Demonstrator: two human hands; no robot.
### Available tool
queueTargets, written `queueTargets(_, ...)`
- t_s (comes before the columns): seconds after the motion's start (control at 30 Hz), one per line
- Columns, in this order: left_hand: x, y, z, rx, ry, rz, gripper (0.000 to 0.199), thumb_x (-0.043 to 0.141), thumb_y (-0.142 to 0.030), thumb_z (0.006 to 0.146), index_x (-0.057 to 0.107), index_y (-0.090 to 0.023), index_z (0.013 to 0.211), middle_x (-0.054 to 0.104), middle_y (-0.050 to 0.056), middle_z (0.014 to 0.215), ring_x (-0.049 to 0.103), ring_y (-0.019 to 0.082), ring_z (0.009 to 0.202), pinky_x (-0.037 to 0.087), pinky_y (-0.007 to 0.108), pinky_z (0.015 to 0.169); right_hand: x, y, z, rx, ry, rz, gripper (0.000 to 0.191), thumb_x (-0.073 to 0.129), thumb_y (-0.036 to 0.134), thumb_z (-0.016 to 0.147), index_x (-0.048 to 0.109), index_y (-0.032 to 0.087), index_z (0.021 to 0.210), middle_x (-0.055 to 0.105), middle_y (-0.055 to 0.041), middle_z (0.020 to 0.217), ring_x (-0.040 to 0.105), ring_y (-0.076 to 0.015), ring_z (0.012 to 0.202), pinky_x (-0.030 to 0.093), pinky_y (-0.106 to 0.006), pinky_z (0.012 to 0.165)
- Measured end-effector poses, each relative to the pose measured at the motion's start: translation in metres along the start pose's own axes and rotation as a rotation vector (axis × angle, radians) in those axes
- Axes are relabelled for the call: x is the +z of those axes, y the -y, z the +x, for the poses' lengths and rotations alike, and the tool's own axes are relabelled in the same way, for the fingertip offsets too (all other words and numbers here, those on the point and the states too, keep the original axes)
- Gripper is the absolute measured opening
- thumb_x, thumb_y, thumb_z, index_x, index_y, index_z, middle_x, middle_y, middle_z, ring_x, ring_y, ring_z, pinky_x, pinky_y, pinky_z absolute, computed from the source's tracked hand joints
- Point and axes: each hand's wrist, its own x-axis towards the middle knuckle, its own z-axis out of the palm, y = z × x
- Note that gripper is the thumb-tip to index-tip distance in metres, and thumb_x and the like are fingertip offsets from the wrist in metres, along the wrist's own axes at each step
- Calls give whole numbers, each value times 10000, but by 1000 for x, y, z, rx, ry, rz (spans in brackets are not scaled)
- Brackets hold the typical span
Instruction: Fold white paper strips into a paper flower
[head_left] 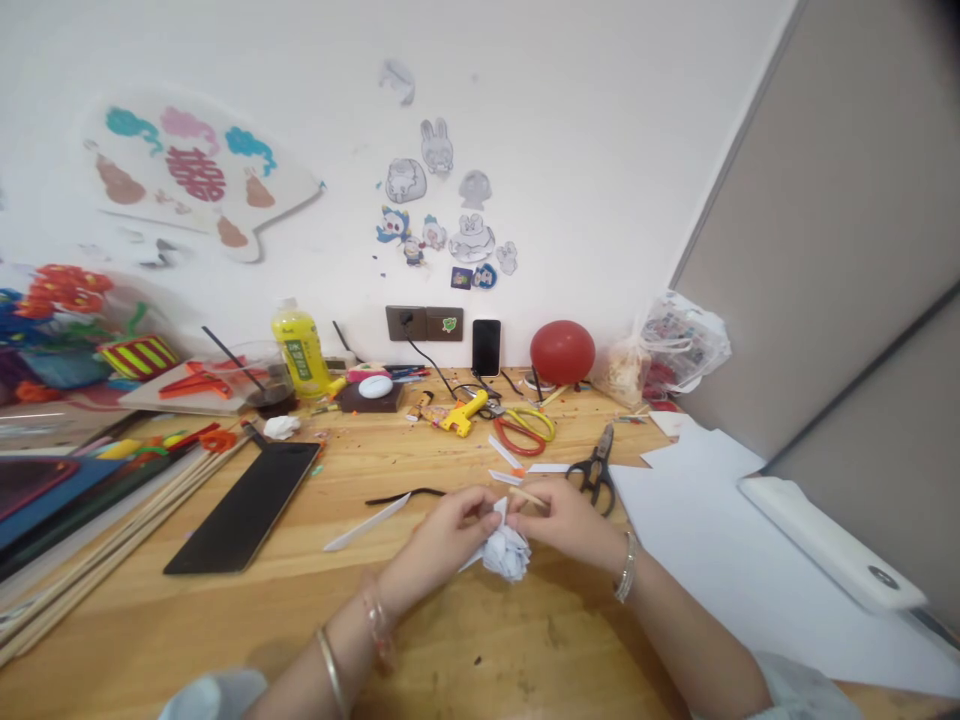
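Note:
In the head view a white paper flower (506,556) hangs between my two hands, its layered petals pointing down toward me. My left hand (459,525) pinches a white paper strip at the base of the flower, thumb and fingers pressed together. My right hand (564,520) grips a thin wooden stick (527,496) and touches the flower from the other side. Black-handled scissors (596,472) lie just beyond my right hand. A loose white strip (367,523) rests on the table to the left of my left hand.
A black tablet (244,508) and long wooden sticks (124,545) lie left. Farther back are a yellow glue gun (463,414), red-and-yellow scissors (523,436), a yellow bottle (301,350), a phone (486,347) and a red balloon (562,352). White paper sheets (720,560) cover the right side.

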Motion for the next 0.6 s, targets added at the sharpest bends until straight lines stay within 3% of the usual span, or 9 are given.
queueTargets(0.1,3,4,2,-47,-122,-111,241,612,-376,711,586,-137,722,560,-6,646,492,120,604,384,223,564,-1,-2,0,-33,8,65,158,621,311,749,669,167,795,646,-14,775,584,-168,740,416,-253,677)
queueTargets(0.2,4,3,0,-181,-162,-296,275,625,-399,695,578,-134,752,582,2,669,521,119,585,397,227,548,-4,-1,0,-133,53,111,298,689,355,687,663,184,930,655,-35,905,583,-195,851,412,-292,780)
queueTargets(0.3,1,-2,-5,-275,-109,-429,284,658,-377,670,585,-141,809,617,28,747,572,135,643,430,241,592,-6,-2,0,-170,72,127,398,705,388,665,649,180,1000,648,-51,949,575,-202,879,409,-305,797)
queueTargets(0.4,-2,-7,-8,-323,6,-508,295,717,-328,613,579,-147,800,629,37,771,600,155,700,463,281,660,-7,-4,0,-164,89,140,348,666,391,709,660,163,971,645,-50,887,574,-189,834,416,-296,765)
queueTargets(0.47,-1,-7,-8,-309,18,-537,291,739,-317,590,570,-148,755,627,25,747,603,157,704,470,301,687,-7,-5,0,-161,81,155,324,623,404,745,661,152,946,635,-49,851,568,-181,800,421,-288,733)
queueTargets(0.6,4,-2,-3,-180,-118,-535,301,740,-355,594,560,-145,712,611,-5,674,568,115,617,444,245,628,-8,-3,-1,-180,21,213,336,567,435,779,642,140,922,615,-44,833,557,-174,777,419,-272,702)
